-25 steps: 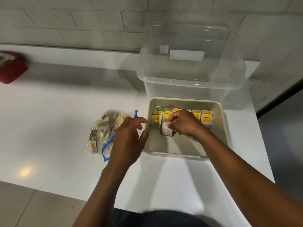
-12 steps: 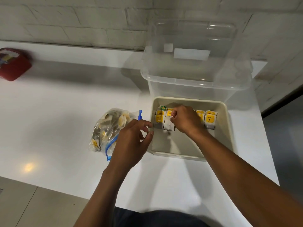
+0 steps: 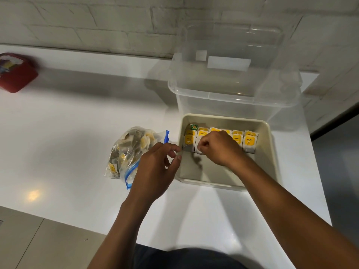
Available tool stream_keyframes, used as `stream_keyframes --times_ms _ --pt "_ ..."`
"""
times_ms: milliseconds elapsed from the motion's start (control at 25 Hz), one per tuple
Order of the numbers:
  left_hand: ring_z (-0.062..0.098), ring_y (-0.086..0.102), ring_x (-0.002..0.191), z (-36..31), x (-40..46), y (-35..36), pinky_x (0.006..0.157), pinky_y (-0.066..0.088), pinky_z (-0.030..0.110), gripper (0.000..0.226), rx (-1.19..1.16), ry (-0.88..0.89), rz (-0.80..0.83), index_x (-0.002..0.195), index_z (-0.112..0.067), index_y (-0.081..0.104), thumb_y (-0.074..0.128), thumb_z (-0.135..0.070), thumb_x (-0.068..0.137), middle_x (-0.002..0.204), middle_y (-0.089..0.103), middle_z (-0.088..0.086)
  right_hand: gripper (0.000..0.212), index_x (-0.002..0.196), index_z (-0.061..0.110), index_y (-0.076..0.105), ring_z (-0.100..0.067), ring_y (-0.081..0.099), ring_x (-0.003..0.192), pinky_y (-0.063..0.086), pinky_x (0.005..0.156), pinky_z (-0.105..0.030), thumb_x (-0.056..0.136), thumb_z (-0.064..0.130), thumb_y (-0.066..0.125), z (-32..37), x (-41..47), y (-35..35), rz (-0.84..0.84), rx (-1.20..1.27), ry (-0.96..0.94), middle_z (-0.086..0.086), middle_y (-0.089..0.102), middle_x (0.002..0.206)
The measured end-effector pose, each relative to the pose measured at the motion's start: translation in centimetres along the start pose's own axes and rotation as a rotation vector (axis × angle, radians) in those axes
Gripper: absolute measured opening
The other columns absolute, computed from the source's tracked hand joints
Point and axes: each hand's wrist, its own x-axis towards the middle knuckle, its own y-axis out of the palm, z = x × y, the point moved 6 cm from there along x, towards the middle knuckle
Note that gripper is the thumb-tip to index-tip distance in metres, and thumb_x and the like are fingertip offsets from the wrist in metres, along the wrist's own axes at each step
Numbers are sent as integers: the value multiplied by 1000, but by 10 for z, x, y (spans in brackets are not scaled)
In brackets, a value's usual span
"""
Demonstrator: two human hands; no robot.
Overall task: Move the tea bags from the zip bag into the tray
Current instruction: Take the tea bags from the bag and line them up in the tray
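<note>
Now my right hand [image 3: 217, 147], pinching a tea bag [image 3: 199, 150], has slid it from mid-tray [image 3: 272, 152] into the back row; left hand [image 3: 155, 171] pinches its string, I think.

Clear zip bag [image 3: 129, 152] with blue seal, open and part-filled with yellow-tagged tea bags, lies beside the beige tray [image 3: 271, 152] at the table's right edge; upright tea bags [image 3: 249, 141] line the tray's far wall.

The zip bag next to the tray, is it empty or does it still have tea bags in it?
Not empty. Through the clear zip bag on the counter, a jumbled heap of tea bags with yellow tags still shows.
</note>
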Motion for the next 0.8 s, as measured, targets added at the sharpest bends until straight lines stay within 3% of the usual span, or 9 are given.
stream_keyframes --times_ms 80,160,280,360,480,560,640,800 --pt "8 61 69 -1 1 0 64 50 20 11 -5 1 1 101 -29 68 69 -26 90 83 62 -14 21 88 31 78 -24 65 85 57 69 -33 87 24 59 -1 -6 11 100 -83 -1 5 73 91" --pt "7 60 70 -1 1 0 64 48 17 10 -3 5 3 101 -29 68 68 -26 91 83 62 -14 21 88 29 78 -26 64 85 49 61 -27 88 21 58 -3 -7 14 90 -145 -5 2 71 89" --pt "7 60 70 -1 0 -1 63 48 16 10 6 3 4 101 -28 68 68 -27 91 83 62 -14 25 61 20 60 -30 57 72 26 47 -23 86 17 58 -6 -7 15 59 -206 19 -1 57 70" --pt "7 60 71 -1 -1 -1 64 48 17 10 3 2 6 101 -28 68 68 -26 91 83 62 -14 33 54 19 50 -30 54 69 23 46 -23 86 17 58 -7 -9 15 35 -202 37 -1 53 66" --pt "8 60 73 -1 -2 -1 65 48 18 11 -17 0 8 102 -28 68 68 -26 90 83 61 -15 25 65 22 66 -29 60 75 36 49 -23 88 22 57 -3 -11 13 16 -149 18 1 64 74" --pt "7 60 72 -1 -3 -1 64 49 19 12 -10 -4 7 102 -29 68 68 -26 91 84 61 -15 21 84 27 76 -24 65 84 54 64 -31 90 26 56 7 -13 13 42 -77 -36 4 73 87" --pt "8 60 71 -2 -3 -1 64 50 21 12 -15 -8 8 102 -29 68 69 -26 90 84 61 -15 24 94 28 77 -23 66 88 57 74 -37 91 23 54 15 -15 20 105 -36 -91 4 74 95" --pt "9 60 72 -4 -4 -4 64 49 21 11 -15 7 6 101 -30 68 69 -26 90 83 62 -14 28 103 25 76 -27 65 95 57 78 -40 90 20 52 21 -11 33 189 -47 -102 -2 73 103"
